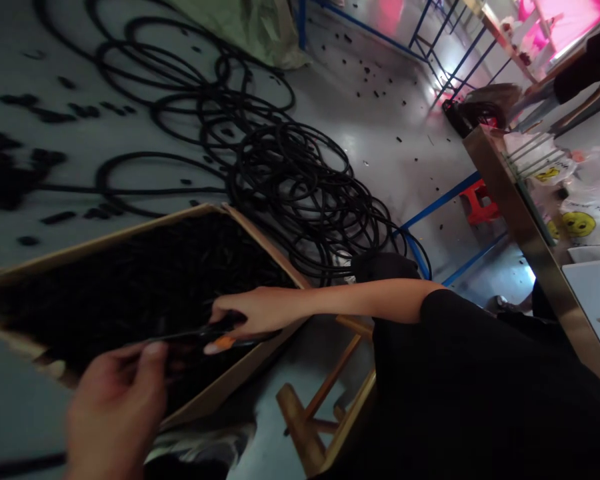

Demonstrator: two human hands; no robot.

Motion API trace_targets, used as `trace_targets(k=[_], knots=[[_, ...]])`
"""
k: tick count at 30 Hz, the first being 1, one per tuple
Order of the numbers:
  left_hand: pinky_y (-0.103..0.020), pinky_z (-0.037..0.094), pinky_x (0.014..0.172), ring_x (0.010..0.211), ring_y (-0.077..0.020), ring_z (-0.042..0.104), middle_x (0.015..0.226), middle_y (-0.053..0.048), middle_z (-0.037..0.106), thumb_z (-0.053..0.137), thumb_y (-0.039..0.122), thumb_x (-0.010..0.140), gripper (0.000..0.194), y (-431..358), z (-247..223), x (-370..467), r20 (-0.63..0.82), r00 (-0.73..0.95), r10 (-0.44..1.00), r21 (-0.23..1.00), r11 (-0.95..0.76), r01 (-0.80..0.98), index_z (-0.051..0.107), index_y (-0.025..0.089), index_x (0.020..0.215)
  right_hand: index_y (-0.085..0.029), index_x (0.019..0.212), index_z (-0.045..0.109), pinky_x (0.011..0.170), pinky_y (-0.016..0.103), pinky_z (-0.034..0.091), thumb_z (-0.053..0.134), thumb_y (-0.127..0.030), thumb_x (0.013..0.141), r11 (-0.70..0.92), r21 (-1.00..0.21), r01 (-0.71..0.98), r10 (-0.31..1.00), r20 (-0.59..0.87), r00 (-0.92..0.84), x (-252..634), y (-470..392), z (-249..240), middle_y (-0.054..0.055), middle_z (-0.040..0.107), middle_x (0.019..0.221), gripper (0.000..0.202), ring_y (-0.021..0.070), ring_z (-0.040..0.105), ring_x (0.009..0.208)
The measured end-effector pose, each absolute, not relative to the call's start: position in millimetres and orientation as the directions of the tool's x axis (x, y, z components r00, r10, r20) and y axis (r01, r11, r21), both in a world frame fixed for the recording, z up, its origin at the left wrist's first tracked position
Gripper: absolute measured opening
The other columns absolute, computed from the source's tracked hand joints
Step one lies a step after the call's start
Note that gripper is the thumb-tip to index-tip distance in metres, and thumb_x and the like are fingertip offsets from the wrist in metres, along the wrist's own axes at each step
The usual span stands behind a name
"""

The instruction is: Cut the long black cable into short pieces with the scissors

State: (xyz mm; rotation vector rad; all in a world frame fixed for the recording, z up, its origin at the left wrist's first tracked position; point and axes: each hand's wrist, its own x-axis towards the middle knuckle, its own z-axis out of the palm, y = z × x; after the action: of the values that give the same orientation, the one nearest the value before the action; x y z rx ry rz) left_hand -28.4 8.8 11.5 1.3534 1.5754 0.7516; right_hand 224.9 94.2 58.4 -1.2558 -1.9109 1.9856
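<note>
My right hand (pixel 260 312) reaches in from the right, its fingers wrapped round a hand tool with black and orange handles (pixel 225 342). At the lower left, my left hand (pixel 117 400) is closed, thumb against fingers, on something blurred and dark. A thin dark line runs between its thumb and the tool; whether it belongs to the tool I cannot tell. Both hands are over an open cardboard box (pixel 260 241) full of small black pieces (pixel 145 273).
Coils of black tubing (pixel 300 173) lie on the floor behind the box, with scattered black bits. A wooden stool (pixel 300 427) stands below. At right are a metal-edged table (pixel 530 233) with bags, a red stool (pixel 480 202), and a person (pixel 580 77) farther back.
</note>
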Motion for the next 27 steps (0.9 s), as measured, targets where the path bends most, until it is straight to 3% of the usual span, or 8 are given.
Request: trace_targets(k=[2,5,9,13,17,20,23,27], knots=[[-0.051,0.060,0.071,0.080,-0.0347,0.080,0.070,0.016,0.076,0.078,0.040,0.074,0.014,9.4,27.1,-10.8,-0.325,-0.121,0.938,0.837,0.345,0.424,0.067,0.047,0.078,-0.025,0.096,0.064,0.078,0.027,0.053,0.108,-0.051,0.070,-0.199,-0.862,0.466,0.626,-0.478,-0.616,224.0,86.2,66.5,-0.007,0.073,0.085,0.057,0.0201,0.071,0.091],[-0.057,0.062,0.090,0.097,-0.0384,0.079,0.081,0.006,0.077,0.078,0.052,0.072,0.023,12.4,31.4,8.9,-0.308,-0.189,0.932,0.824,0.361,0.437,0.061,0.038,0.079,-0.023,0.097,0.061,0.075,0.025,0.049,0.106,-0.049,0.076,-0.141,-0.841,0.522,0.637,-0.481,-0.603,223.6,80.1,69.5,-0.006,0.069,0.083,0.056,0.0180,0.068,0.087],[-0.058,0.060,0.090,0.095,-0.0418,0.077,0.088,-0.009,0.074,0.059,0.059,0.070,0.031,14.9,21.2,15.4,-0.260,-0.311,0.914,0.736,0.396,0.548,0.054,0.032,0.084,-0.022,0.105,0.065,0.073,0.026,0.042,0.097,-0.047,0.090,-0.040,-0.821,0.570,0.650,-0.454,-0.609,222.3,79.2,62.4,-0.005,0.069,0.086,0.043,0.0166,0.066,0.083],[-0.049,0.058,0.088,0.094,-0.0365,0.076,0.090,-0.010,0.074,0.054,0.057,0.079,0.031,14.2,21.2,14.3,-0.275,-0.246,0.929,0.729,0.369,0.577,0.054,0.028,0.092,-0.022,0.100,0.066,0.078,0.026,0.043,0.100,-0.032,0.084,-0.025,-0.827,0.562,0.684,-0.424,-0.594,222.4,80.9,58.5,-0.005,0.069,0.089,0.039,0.0155,0.064,0.084],[-0.037,0.052,0.076,0.073,-0.0228,0.063,0.079,-0.002,0.069,0.063,0.055,0.088,0.031,10.5,31.7,8.6,-0.341,-0.086,0.936,0.868,0.349,0.353,0.058,0.025,0.090,-0.020,0.101,0.064,0.082,0.026,0.046,0.101,-0.026,0.077,-0.041,-0.874,0.485,0.667,-0.385,-0.638,226.4,84.9,57.3,-0.004,0.069,0.096,0.045,0.0153,0.064,0.088],[-0.028,0.043,0.063,0.065,-0.0151,0.052,0.075,0.000,0.064,0.079,0.071,0.089,0.052,8.0,42.0,-1.7,-0.373,0.035,0.927,0.925,0.368,0.096,0.061,0.022,0.085,-0.019,0.105,0.065,0.081,0.027,0.044,0.095,-0.034,0.083,-0.028,-0.894,0.447,0.619,-0.366,-0.695,231.2,88.2,56.7,-0.005,0.067,0.089,0.040,0.0148,0.060,0.084],[-0.024,0.032,0.053,0.056,-0.0098,0.043,0.068,0.002,0.057,0.090,0.085,0.076,0.070,6.9,48.5,-10.3,-0.441,0.113,0.891,0.883,0.453,-0.124,0.068,0.019,0.084,-0.018,0.108,0.066,0.081,0.028,0.042,0.091,-0.037,0.085,0.001,-0.905,0.426,0.579,-0.347,-0.737,235.8,89.3,55.4,-0.007,0.061,0.080,0.039,0.0138,0.054,0.079],[-0.020,0.025,0.047,0.048,-0.0063,0.038,0.061,0.003,0.055,0.102,0.083,0.060,0.074,6.1,46.3,-9.1,-0.538,0.216,0.815,0.789,0.577,-0.212,0.072,0.018,0.082,-0.019,0.109,0.063,0.084,0.029,0.044,0.088,-0.036,0.084,0.021,-0.929,0.369,0.550,-0.297,-0.781,238.6,86.5,53.6,-0.005,0.062,0.087,0.039,0.0151,0.057,0.085]])
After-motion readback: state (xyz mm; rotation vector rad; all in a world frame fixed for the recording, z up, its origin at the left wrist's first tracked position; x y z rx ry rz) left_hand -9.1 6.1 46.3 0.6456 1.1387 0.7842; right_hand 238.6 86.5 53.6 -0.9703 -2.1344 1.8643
